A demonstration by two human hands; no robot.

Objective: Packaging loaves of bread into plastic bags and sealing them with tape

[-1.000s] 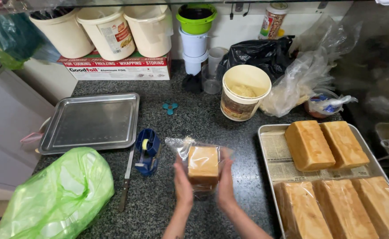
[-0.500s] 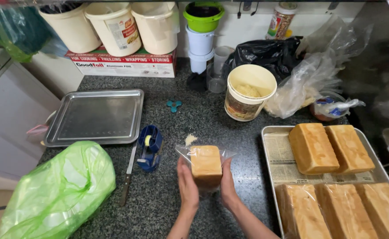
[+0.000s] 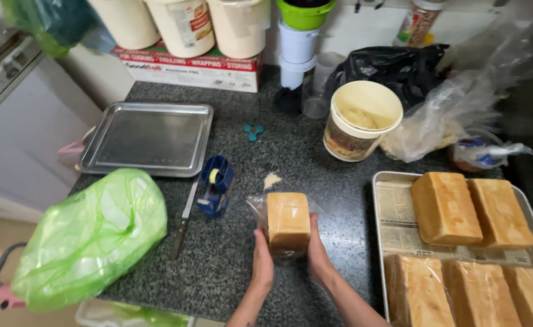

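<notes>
Bread loaf (image 3: 288, 220) in a clear plastic bag sits on the dark granite counter (image 3: 266, 151), pinned between both palms. Left hand (image 3: 262, 261) presses flat on its left side, right hand (image 3: 317, 254) flat on its right, fingers closed around the bag. Just beside it stands a blue tape dispenser (image 3: 215, 184) and a knife (image 3: 185, 218). Further right, a tray (image 3: 393, 209) carries more loaves; an empty metal tray (image 3: 148, 138) lies upper left.

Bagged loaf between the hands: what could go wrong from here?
1. The bagged loaf is squeezed between the left hand and right hand; soft bread might dent.
2. The knife lies close on the left; an elbow could knock it.
3. The bag's open end looks loose; it might slip.
</notes>
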